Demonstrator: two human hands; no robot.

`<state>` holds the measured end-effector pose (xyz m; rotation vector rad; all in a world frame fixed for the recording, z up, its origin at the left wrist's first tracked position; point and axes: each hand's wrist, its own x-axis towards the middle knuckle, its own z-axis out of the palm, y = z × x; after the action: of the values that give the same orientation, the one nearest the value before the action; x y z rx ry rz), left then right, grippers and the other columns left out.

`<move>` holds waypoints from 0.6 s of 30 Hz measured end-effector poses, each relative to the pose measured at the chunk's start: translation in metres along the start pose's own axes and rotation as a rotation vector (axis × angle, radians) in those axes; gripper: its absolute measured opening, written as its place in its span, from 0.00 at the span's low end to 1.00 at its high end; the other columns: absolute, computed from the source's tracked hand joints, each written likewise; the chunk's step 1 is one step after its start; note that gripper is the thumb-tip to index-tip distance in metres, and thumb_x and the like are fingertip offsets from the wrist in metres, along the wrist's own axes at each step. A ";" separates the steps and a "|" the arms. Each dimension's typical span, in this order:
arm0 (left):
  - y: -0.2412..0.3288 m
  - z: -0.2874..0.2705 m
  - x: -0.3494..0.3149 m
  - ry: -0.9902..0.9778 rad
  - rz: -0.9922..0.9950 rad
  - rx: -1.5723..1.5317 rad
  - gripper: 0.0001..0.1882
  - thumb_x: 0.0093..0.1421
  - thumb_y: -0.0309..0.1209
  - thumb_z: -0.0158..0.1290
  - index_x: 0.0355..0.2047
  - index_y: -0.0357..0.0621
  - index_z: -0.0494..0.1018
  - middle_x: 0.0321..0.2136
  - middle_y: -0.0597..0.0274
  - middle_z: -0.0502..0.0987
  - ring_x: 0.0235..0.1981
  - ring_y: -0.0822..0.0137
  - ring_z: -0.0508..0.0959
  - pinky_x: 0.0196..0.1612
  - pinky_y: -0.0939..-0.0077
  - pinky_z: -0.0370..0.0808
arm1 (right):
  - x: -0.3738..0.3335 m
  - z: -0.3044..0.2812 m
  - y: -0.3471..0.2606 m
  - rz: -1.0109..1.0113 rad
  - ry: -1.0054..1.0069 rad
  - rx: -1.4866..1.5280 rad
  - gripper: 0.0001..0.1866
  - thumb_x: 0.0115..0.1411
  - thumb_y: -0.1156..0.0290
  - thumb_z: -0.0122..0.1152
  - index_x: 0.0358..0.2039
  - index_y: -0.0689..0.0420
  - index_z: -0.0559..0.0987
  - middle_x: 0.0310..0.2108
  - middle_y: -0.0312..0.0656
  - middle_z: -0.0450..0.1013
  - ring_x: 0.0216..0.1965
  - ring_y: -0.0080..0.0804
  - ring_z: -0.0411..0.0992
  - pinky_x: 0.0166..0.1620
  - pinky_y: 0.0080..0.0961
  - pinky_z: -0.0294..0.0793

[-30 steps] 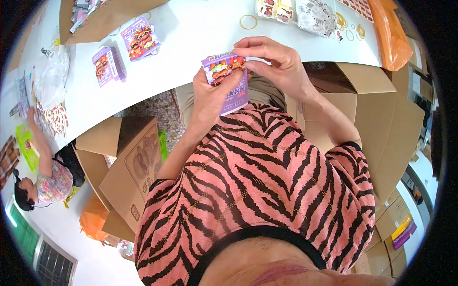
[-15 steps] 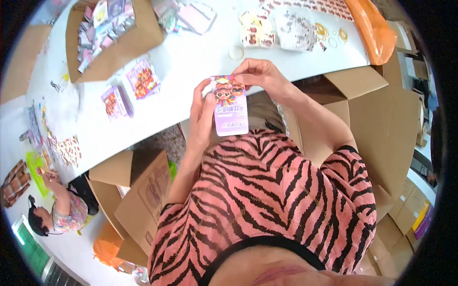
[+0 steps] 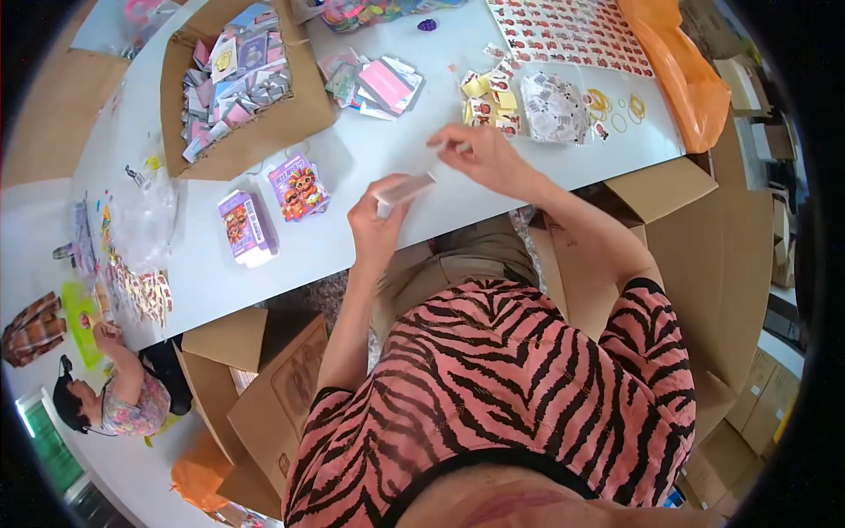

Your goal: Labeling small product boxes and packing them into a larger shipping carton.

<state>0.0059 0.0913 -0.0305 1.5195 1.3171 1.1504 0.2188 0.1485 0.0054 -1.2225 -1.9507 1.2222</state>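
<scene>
Our left hand (image 3: 374, 220) pinches the small box (image 3: 402, 188) at one end, just left of centre frame, held flat over the table (image 3: 352, 238). Our right hand (image 3: 488, 158) reaches toward the sticker pile (image 3: 488, 97), fingers loosely curled, gripping nothing we can make out. We'd keep that box level and steady. It looks slim, pale, edge-on, purple barely showing.

Two small boxes (image 3: 273, 207) lie on the table (image 3: 414, 114), before a card-filled carton (image 3: 233, 84).
</scene>
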 end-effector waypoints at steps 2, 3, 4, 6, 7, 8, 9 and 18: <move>-0.024 0.002 0.007 0.032 -0.012 -0.003 0.16 0.48 0.17 0.57 0.40 0.38 0.74 0.34 0.56 0.80 0.35 0.66 0.80 0.40 0.75 0.74 | 0.028 -0.007 -0.002 -0.019 0.152 -0.060 0.11 0.56 0.73 0.58 0.40 0.60 0.77 0.33 0.43 0.76 0.35 0.30 0.76 0.40 0.26 0.75; -0.037 0.003 0.009 0.057 -0.027 -0.007 0.15 0.49 0.20 0.58 0.40 0.38 0.74 0.32 0.56 0.80 0.33 0.69 0.79 0.38 0.76 0.74 | 0.045 -0.008 0.004 -0.025 0.142 -0.060 0.11 0.56 0.73 0.58 0.40 0.60 0.77 0.33 0.43 0.76 0.35 0.30 0.76 0.40 0.26 0.75; -0.042 0.005 0.013 0.075 -0.038 -0.014 0.14 0.51 0.23 0.59 0.39 0.38 0.74 0.29 0.56 0.80 0.31 0.71 0.79 0.35 0.77 0.74 | 0.062 -0.011 0.012 -0.129 0.184 -0.187 0.14 0.55 0.74 0.59 0.43 0.60 0.75 0.37 0.45 0.76 0.37 0.35 0.76 0.42 0.30 0.75; -0.053 0.004 0.014 0.067 -0.062 -0.003 0.14 0.51 0.23 0.59 0.39 0.38 0.74 0.29 0.57 0.80 0.29 0.73 0.78 0.34 0.77 0.74 | 0.092 -0.007 0.020 -0.244 0.210 -0.308 0.17 0.54 0.74 0.59 0.45 0.60 0.74 0.40 0.47 0.75 0.39 0.41 0.75 0.44 0.34 0.75; -0.053 0.004 0.015 0.043 -0.082 0.003 0.14 0.51 0.23 0.59 0.39 0.38 0.74 0.28 0.58 0.79 0.28 0.74 0.77 0.33 0.77 0.74 | 0.103 -0.005 0.020 -0.189 0.197 -0.411 0.21 0.53 0.73 0.60 0.48 0.58 0.72 0.45 0.47 0.73 0.44 0.44 0.73 0.47 0.37 0.73; -0.053 0.004 0.015 0.050 -0.082 0.003 0.14 0.51 0.23 0.59 0.39 0.38 0.74 0.28 0.58 0.79 0.28 0.74 0.77 0.33 0.77 0.74 | 0.114 -0.004 0.021 -0.135 0.182 -0.512 0.25 0.52 0.72 0.61 0.52 0.57 0.70 0.50 0.47 0.70 0.48 0.47 0.71 0.50 0.39 0.71; -0.051 0.004 0.015 0.038 -0.088 -0.002 0.14 0.51 0.23 0.59 0.39 0.38 0.74 0.27 0.59 0.79 0.27 0.75 0.76 0.33 0.78 0.73 | 0.126 -0.003 0.031 -0.140 0.178 -0.512 0.25 0.52 0.72 0.61 0.52 0.57 0.70 0.50 0.47 0.70 0.48 0.47 0.71 0.50 0.39 0.71; -0.054 0.005 0.012 0.016 -0.019 0.010 0.12 0.52 0.25 0.60 0.37 0.38 0.73 0.29 0.53 0.78 0.28 0.60 0.79 0.34 0.71 0.74 | 0.185 -0.011 0.058 -0.258 -0.101 -0.910 0.36 0.41 0.59 0.70 0.52 0.55 0.71 0.55 0.40 0.65 0.58 0.41 0.60 0.58 0.41 0.60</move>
<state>-0.0025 0.1104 -0.0819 1.5045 1.3467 1.1481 0.1680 0.3287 -0.0463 -1.2311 -2.7540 0.2267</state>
